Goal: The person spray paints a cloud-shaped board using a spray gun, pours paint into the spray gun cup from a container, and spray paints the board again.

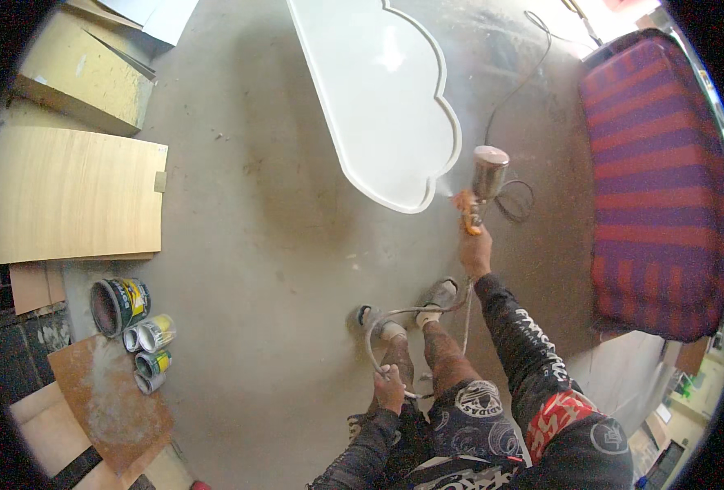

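My right hand (476, 251) is closed round the handle of an orange spray gun (469, 211) with a metal cup (490, 173) on top. A faint mist shows at its nozzle, beside the rounded near end of a white cloud-shaped panel (386, 106) with a raised rim. The gun and panel are apart. Lower down, my left hand (389, 389) grips a grey air hose (372, 343), which loops up past my feet toward the gun.
Paint cans (122, 305) stand on the left by a dusty brown board (113, 404) and a light wood panel (76, 194). To the right is a large piece covered in red-and-purple striped cloth (656, 188). A thin cable (515, 200) lies coiled on the floor beyond the gun.
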Tool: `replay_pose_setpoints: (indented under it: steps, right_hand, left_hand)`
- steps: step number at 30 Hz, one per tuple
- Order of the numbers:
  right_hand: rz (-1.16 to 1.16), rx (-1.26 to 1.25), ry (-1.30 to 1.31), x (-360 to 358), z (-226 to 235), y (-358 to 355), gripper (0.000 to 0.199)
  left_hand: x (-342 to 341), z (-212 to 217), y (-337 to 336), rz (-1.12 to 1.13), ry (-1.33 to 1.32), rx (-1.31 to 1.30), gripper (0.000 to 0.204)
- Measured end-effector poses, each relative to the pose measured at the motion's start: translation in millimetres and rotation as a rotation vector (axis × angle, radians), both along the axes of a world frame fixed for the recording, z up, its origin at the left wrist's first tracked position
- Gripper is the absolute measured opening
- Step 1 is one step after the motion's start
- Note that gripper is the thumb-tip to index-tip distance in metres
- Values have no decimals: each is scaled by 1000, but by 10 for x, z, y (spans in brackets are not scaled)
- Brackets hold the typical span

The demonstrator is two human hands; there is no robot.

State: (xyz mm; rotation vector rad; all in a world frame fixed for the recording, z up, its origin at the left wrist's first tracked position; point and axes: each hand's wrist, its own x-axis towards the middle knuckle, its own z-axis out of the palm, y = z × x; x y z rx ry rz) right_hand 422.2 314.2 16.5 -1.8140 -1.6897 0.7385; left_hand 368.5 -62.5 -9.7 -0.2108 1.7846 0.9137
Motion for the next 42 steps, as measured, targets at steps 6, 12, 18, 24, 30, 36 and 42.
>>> replay_pose_setpoints:
  steps: [6, 12, 18, 24, 30, 36, 42]
  right_hand:
    - [195, -134, 285, -405, 58, -385, 18]
    - [274, -712, 547, -477, 390, -385, 12]
    - [197, -601, 593, 45, 240, 45, 6]
    - [132, -221, 304, 288, 81, 418, 20]
    - [-2, -5, 118, 382, 211, 364, 26]
    - [-26, -57, 396, 218, -71, -298, 24]
    - [177, -285, 295, -102, 19, -942, 24]
  left_hand:
    - [-64, -13, -66, 128, -25, -37, 44]
    - [-153, 8, -118, 173, -1, -106, 41]
    - [-24, 96, -24, 110, -84, -127, 38]
    - [73, 118, -41, 2, -38, 20, 35]
    - [169, 419, 120, -101, 38, 9, 33]
    - [199, 205, -45, 45, 6, -83, 30]
    - [113, -24, -360, 176, 107, -134, 33]
